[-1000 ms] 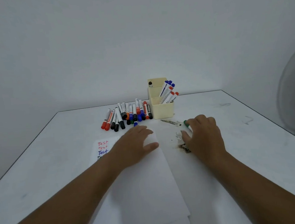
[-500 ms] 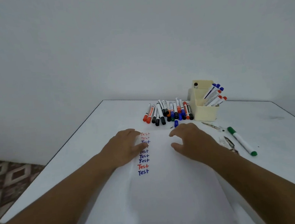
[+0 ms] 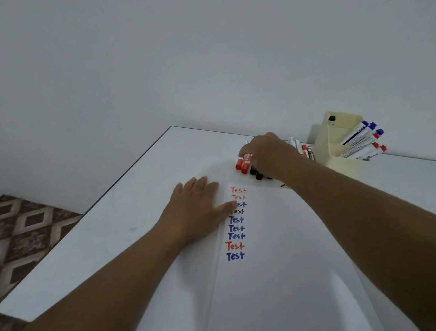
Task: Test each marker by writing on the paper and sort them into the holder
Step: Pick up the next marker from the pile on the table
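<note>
A stack of white paper (image 3: 272, 278) lies on the table, with a column of "Test" words in red, blue and black down its left side. My left hand (image 3: 194, 209) rests flat on the paper's left edge, fingers apart, thumb over the writing. My right hand (image 3: 271, 156) is stretched out over the pile of loose markers (image 3: 243, 164) beyond the paper, fingers curled down among them. The hand hides most of the pile and whether it grips one. The cream holder (image 3: 339, 134) stands to the right, with several blue- and red-capped markers (image 3: 363, 138) leaning in it.
The white table (image 3: 138, 224) has its left edge and far corner close by, against a plain wall. A patterned brown carpet (image 3: 21, 233) lies on the floor to the left.
My right hand has moved from the paper's top forward onto the marker pile. The view has swung left, and the green marker at the right is out of view. My left hand stays on the paper.
</note>
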Tool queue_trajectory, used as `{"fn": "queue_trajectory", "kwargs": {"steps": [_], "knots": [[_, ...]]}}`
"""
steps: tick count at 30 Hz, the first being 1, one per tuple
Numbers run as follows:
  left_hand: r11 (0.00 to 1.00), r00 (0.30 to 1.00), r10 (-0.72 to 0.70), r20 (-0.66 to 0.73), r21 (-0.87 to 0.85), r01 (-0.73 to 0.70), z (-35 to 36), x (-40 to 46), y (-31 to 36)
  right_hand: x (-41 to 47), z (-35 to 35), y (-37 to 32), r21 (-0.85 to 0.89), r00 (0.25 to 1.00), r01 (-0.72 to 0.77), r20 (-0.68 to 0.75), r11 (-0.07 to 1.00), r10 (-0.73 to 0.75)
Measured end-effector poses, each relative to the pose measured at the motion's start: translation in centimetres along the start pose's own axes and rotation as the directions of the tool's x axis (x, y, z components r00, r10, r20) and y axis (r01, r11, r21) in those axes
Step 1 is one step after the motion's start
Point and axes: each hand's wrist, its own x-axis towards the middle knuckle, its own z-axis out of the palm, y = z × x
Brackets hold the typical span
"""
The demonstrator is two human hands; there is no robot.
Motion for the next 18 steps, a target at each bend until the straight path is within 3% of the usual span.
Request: {"fn": "queue_trajectory", "kwargs": {"steps": [4, 11, 18], "knots": [[1.000, 1.000, 0.014, -0.012, 0.008, -0.014, 0.2, 0.2, -0.2, 2.5, -0.2, 0.2, -0.074, 0.998, 0.059, 0.025, 0.996, -0.057], [1.000, 1.000, 0.001, -0.011, -0.025, -0.002, 0.7, 0.5, -0.7, 5.3, 0.0, -0.2, -0.114, 0.975, 0.113, 0.205, 0.987, -0.088], [0.998, 0.999, -0.007, -0.032, -0.059, 0.005, 0.6, 0.5, -0.6, 5.7, 0.6, -1.0, -0.158, 0.964, 0.191, 0.218, 0.969, -0.155]]}}
